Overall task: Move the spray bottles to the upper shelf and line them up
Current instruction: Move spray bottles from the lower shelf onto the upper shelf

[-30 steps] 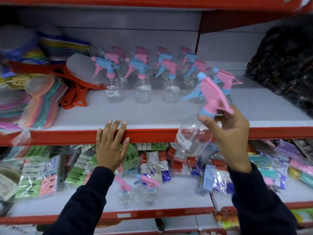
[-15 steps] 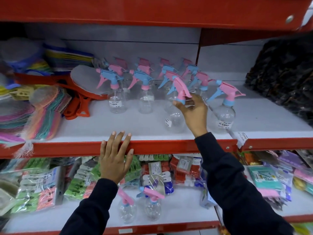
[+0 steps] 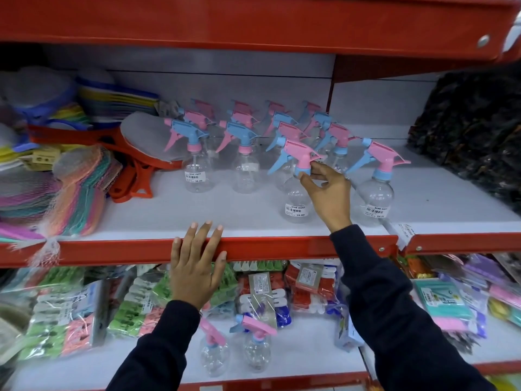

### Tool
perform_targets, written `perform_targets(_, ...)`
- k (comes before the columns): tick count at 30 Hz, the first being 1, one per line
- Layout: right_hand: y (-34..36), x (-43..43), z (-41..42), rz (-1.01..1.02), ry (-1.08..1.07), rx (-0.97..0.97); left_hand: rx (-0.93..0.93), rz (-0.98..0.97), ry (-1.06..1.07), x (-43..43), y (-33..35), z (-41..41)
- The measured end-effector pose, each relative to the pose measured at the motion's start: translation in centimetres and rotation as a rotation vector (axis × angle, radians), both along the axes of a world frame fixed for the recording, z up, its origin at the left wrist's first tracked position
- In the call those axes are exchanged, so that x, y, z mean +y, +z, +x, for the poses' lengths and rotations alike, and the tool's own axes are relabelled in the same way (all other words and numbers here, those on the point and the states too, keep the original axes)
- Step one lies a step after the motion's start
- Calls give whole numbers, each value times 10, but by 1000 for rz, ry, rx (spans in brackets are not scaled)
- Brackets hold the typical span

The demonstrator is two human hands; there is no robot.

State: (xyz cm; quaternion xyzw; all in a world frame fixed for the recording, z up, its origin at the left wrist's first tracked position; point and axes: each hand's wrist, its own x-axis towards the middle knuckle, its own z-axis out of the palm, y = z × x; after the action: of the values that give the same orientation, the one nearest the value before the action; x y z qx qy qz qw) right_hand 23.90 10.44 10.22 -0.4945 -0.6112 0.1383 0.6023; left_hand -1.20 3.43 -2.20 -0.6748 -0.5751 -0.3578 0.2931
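Several clear spray bottles with pink and blue trigger heads stand in rows on the upper shelf [image 3: 158, 221]. My right hand [image 3: 328, 193] pinches the blue collar of a pink-headed spray bottle [image 3: 296, 206] that stands upright near the shelf's front. Another bottle [image 3: 376, 196] stands just to its right. My left hand [image 3: 196, 263] lies flat, fingers spread, on the shelf's red front edge and holds nothing. Two more spray bottles [image 3: 214, 355] [image 3: 256, 349] stand on the lower shelf between my forearms.
Stacked colourful mesh scrubbers [image 3: 42, 190] and red-handled brushes [image 3: 132, 176] fill the upper shelf's left. A dark bundle [image 3: 476, 131] sits at the far right. Bagged clothes pegs [image 3: 64, 314] and packets [image 3: 448, 300] crowd the lower shelf. A red shelf [image 3: 253, 21] overhangs above.
My right hand carried the spray bottle up from below the shelf edge, set it upright on the upper shelf, and still grips its neck. My left hand stayed on the red edge.
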Motion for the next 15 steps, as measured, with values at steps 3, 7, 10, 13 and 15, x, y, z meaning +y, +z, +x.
perform_targets(3,3,-13,-2,-46,16,14,-7,-31,-6,-3,2,0)
perform_targets(7,-10,-54,-9,60,-70,22,7,-81,-13,-8,6,-8)
perform_targets(10,-41,-95,-19,138,-40,-6,-48,-84,5,-10,8,-27)
perform_targets(13,-87,-125,-32,62,62,-57,-95,-67,52,-11,7,-54)
perform_targets(15,-123,-137,-39,-78,122,-100,-85,-49,59,-10,5,-67)
